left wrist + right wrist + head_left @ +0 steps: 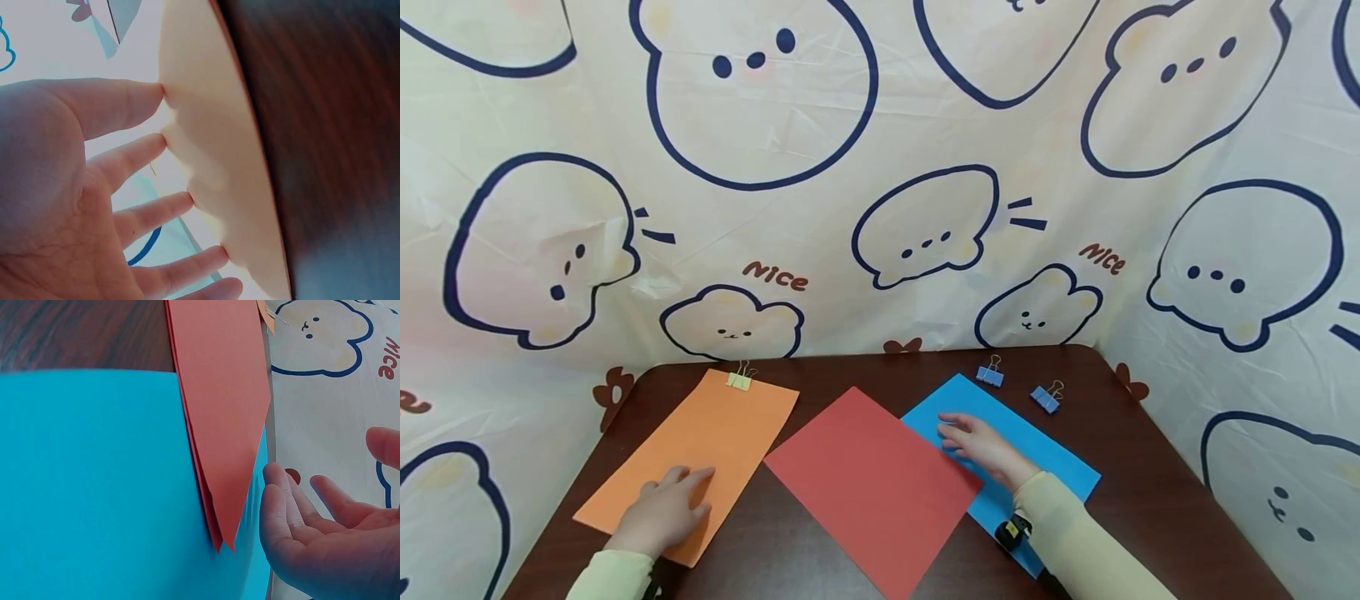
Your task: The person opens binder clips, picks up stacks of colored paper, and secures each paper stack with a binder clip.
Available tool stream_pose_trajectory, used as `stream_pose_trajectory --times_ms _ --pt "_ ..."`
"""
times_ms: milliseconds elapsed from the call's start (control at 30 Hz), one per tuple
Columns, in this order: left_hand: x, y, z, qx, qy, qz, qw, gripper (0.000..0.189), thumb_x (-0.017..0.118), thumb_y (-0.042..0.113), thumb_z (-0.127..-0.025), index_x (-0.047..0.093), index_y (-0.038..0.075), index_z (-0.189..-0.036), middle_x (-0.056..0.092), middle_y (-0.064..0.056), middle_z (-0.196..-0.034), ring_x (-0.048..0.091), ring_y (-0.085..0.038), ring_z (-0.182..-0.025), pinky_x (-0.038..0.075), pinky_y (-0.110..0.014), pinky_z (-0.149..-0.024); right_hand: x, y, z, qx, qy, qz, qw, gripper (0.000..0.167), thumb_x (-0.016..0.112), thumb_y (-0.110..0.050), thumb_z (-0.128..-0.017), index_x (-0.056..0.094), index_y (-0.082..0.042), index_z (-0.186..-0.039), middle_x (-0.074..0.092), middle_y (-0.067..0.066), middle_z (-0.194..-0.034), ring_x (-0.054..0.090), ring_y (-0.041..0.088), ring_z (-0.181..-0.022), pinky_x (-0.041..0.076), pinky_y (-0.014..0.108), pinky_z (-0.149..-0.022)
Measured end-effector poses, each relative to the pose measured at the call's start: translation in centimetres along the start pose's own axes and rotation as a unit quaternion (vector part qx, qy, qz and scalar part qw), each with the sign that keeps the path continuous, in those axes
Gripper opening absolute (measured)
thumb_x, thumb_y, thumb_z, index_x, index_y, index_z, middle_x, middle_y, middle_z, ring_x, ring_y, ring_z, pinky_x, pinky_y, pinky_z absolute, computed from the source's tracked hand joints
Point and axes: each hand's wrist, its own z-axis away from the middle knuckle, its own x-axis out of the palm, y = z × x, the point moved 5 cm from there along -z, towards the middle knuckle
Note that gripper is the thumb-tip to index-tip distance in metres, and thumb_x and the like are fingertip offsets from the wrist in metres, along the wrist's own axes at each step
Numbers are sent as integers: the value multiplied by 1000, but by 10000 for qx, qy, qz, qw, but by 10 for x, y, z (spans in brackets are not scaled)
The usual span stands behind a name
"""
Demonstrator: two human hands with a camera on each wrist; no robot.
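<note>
Orange paper (730, 433) lies on the left of the table, a yellow binder clip (739, 381) at its far edge. My left hand (658, 512) touches that paper with spread fingertips (181, 203), the fingers nearly straight. In the middle is red paper (872, 483), which looks like more than one sheet in the right wrist view. Its right corner overlaps blue paper (1060, 471). Over the blue paper hovers my right hand (985, 446), its fingers (325, 519) loosely bent and holding nothing, close to the red paper's edge.
Two blue binder clips, a left one (990, 375) and a right one (1047, 398), lie at the table's back right. The dark wooden table (752, 533) meets a patterned cloth (820, 317) hanging behind it and along both sides.
</note>
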Motion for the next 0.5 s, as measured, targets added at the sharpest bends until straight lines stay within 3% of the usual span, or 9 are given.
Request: stream_pose_trajectory --times_ms 500 --pt "-6 5 -3 -542 130 88 9984 60 69 34 -95 54 3 -144 48 -30 -129 48 -52 -96 50 -61 -73 -2 2 -1 3 38 13 10000 58 59 -41 -104 49 -11 -152 57 18 -147 63 33 -127 49 52 -108"
